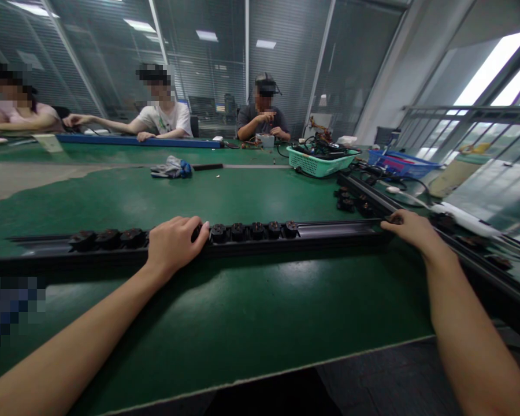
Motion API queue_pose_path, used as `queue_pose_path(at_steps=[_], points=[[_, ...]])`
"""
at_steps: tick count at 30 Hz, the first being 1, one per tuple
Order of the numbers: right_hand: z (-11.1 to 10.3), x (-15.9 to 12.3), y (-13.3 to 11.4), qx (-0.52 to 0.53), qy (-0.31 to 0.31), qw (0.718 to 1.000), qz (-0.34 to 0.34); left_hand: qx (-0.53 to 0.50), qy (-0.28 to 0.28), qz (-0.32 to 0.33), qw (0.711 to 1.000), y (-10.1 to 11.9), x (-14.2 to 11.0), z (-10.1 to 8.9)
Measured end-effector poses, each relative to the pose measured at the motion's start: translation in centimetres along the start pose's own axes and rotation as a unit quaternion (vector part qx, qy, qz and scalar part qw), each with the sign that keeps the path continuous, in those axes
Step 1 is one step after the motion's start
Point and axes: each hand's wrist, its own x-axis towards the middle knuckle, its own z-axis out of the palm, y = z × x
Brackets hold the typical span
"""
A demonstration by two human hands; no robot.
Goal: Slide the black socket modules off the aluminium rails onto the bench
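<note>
Black and trough-shaped, a long channel (338,232) stretches from left to right over the green surface (264,323), in front of the person. Round black modules (256,230) sit in a row inside it, some to either side of the left hand (175,245); its right-hand stretch is bare. The left hand lies across the channel near the middle, fingers clamped over it, the thumb just beside a module. The right hand (409,228) has its fingers pinched on the channel's right end. Near that end, a second black channel (383,202) runs at an angle along the right side, with loose black modules (345,203) close by. Farther back stand a green basket (318,164) heaped with cables and a blue basket (405,164). Gloves (171,167) lie crumpled beyond the long channel. Three co-workers sit along the far side.
</note>
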Motion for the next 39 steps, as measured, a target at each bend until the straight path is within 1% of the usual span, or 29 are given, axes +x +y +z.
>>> queue_pose_path(at_steps=[3,10,15,20,26,28,31,34,36,39], points=[[-0.1,0.0,0.2,-0.004,-0.028,0.999,0.018,0.004,-0.002,0.0,1.0,0.0,0.0,0.1],[-0.1,0.0,0.6,-0.002,-0.031,0.999,0.043,0.006,-0.004,-0.002,1.0,0.1,0.0,0.0],[-0.2,-0.3,0.7,0.017,-0.024,0.998,0.053,0.004,-0.005,0.0,1.0,0.1,0.0,-0.1],[-0.6,-0.8,0.2,0.001,-0.009,0.996,0.086,-0.005,-0.003,-0.002,1.0,0.1,0.0,-0.1],[-0.9,-1.2,-0.5,0.009,0.006,0.996,0.093,-0.001,-0.003,-0.001,1.0,0.0,0.0,0.0],[-0.8,-1.3,-0.7,0.016,0.022,0.995,0.094,0.001,-0.002,0.001,1.0,0.0,0.0,0.0],[-0.3,-1.6,-1.5,0.04,0.066,0.995,0.056,0.0,0.001,0.006,1.0,0.0,0.0,0.0],[0.3,-1.7,-3.1,0.071,0.107,0.991,-0.036,-0.003,0.004,0.007,1.0,0.0,0.0,-0.1],[0.4,-1.5,-4.5,0.075,0.107,0.987,-0.095,-0.002,0.004,0.008,1.0,0.0,0.0,-0.2],[0.0,-0.3,-7.0,0.059,0.073,0.986,-0.138,0.001,0.004,0.011,1.0,0.0,0.0,-0.3]])
